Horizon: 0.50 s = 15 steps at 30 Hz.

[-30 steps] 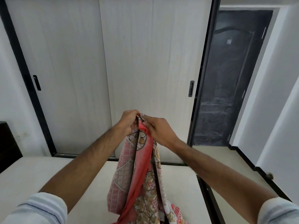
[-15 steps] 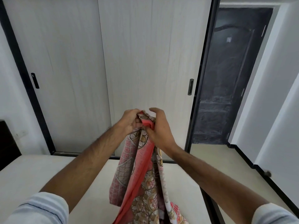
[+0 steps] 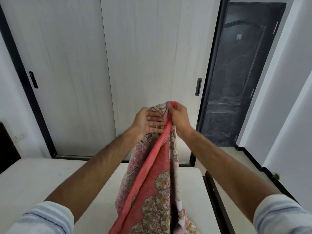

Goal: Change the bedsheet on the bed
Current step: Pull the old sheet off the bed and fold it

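My left hand (image 3: 148, 120) has opened flat against the sheet (image 3: 152, 183); my right hand (image 3: 179, 115) pinches its top. The picture's edge cuts off the sheet's bottom.

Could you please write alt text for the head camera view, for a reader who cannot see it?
A person holds up a bunched pink and red patterned bedsheet over a bare cream mattress: the right hand grips its top edge, while the left hand lies flat against the cloth with straight fingers. Behind stand pale wood-grain sliding wardrobe doors and a dark panelled door.
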Available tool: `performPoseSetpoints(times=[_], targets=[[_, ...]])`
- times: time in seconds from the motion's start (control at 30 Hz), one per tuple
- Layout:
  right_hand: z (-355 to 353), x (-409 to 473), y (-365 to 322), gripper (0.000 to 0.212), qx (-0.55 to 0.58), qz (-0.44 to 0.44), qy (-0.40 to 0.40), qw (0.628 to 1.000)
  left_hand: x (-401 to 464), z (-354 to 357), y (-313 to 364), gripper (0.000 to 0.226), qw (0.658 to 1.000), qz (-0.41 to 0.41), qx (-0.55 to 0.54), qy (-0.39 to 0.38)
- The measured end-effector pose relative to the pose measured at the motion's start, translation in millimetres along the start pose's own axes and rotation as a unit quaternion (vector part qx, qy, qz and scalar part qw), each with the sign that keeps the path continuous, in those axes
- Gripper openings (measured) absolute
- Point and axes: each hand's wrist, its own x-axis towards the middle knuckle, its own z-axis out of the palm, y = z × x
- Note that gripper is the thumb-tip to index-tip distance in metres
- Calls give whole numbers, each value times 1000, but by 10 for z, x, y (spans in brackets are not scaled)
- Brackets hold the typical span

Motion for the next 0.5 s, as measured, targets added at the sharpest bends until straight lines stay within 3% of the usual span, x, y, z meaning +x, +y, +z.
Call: performPoseSetpoints(times=[0.1, 0.2, 0.27, 0.33, 0.4, 0.5], targets=[[-86, 174, -85, 23, 45, 42, -48, 997, -35, 30, -53, 28, 991, 76, 102, -35], [-153, 293, -232, 25, 19, 32, -104, 994, -41, 6, -109, 19, 953, 209, 211, -60], [-222, 387, -384, 25, 14, 24, -143, 989, -40, -26, -143, 13, 913, 325, 246, -35], [-321, 491, -557, 22, 20, 15, -179, 983, 8, -98, -192, 30, 852, 419, 311, 39], [-423, 599, -710, 19, 33, 5, -203, 979, 106, -194, -221, 66, 830, 414, 371, 48], [-533, 715, -924, 23, 48, -6, -223, 974, 180, -240, -209, 96, 901, 239, 352, -90]])
